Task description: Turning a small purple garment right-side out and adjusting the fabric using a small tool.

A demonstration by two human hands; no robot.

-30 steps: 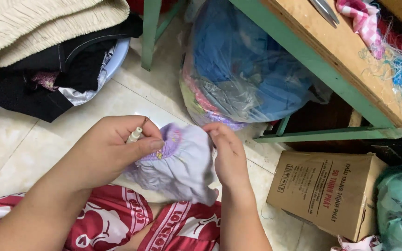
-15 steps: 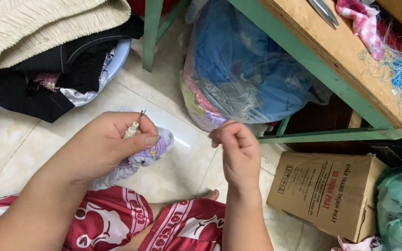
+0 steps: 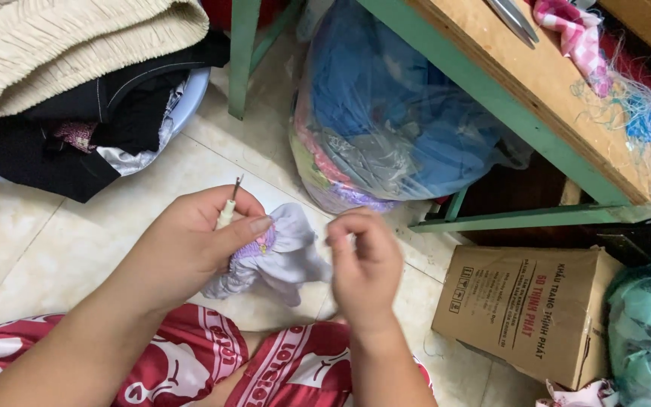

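Observation:
My left hand (image 3: 197, 245) grips a small lilac garment (image 3: 284, 256) with a purple gathered edge, and it also holds a seam ripper (image 3: 227, 207) with a pale handle, its metal tip pointing up. My right hand (image 3: 363, 264) hovers just right of the cloth with fingers curled and pinched together; whether a thread is between them is too small to tell. Both hands are above my lap in red patterned trousers (image 3: 190, 362).
A clear plastic bag of blue and mixed fabric (image 3: 401, 113) sits under a green-framed wooden table (image 3: 566, 98). A cardboard box (image 3: 529, 309) stands at right beside a teal bag (image 3: 649, 332). A basin piled with cream and black clothes (image 3: 77, 83) is at upper left.
The lilac cloth went from spread between both hands to bunched in my left hand. My right hand let go, pulled away to the right, then came back close to the cloth.

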